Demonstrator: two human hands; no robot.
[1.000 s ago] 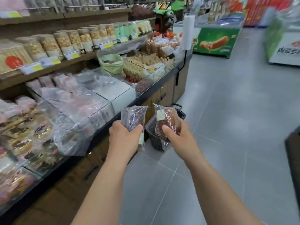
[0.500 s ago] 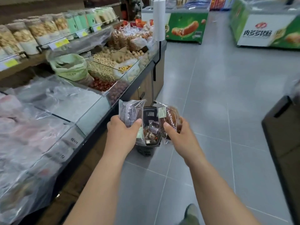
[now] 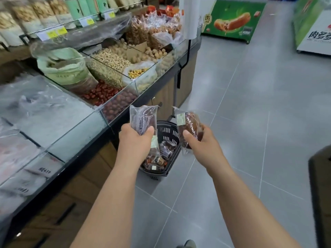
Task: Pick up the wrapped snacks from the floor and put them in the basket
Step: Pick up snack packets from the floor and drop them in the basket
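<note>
Both snacks have moved with your hands toward the basket [image 3: 168,130]. Half a second ago it sat just past your hands; now its open top lies below and between them, and more of its contents show.

1. The dark wrapped snack [image 3: 143,119] stands upright in your left hand [image 3: 136,142]. The thumb presses across its front. The fingers curl behind the wrapper, mostly hidden.
2. The wrapped brown bun [image 3: 190,128], with a pale label at its upper corner, is in your right hand [image 3: 200,147]. The thumb lies across its front and the fingers wrap its far side.
3. Both items are off the floor and in the air above the basket, not yet inside it.

The basket stands on the grey tiled floor [image 3: 250,122], close against the base of the display counter [image 3: 89,176]. Several wrapped snacks [image 3: 161,158] already lie in it. Glass bins of red dates [image 3: 107,97] and peanuts [image 3: 112,59] sit on the counter above.

The carry looks nearly complete, and only the release remains. Lower both hands over the opening before you loosen your grip. The left item hangs near the counter-side rim, so a drop from this height could miss. Whether more snacks remain on the floor cannot be told from this view.
</note>
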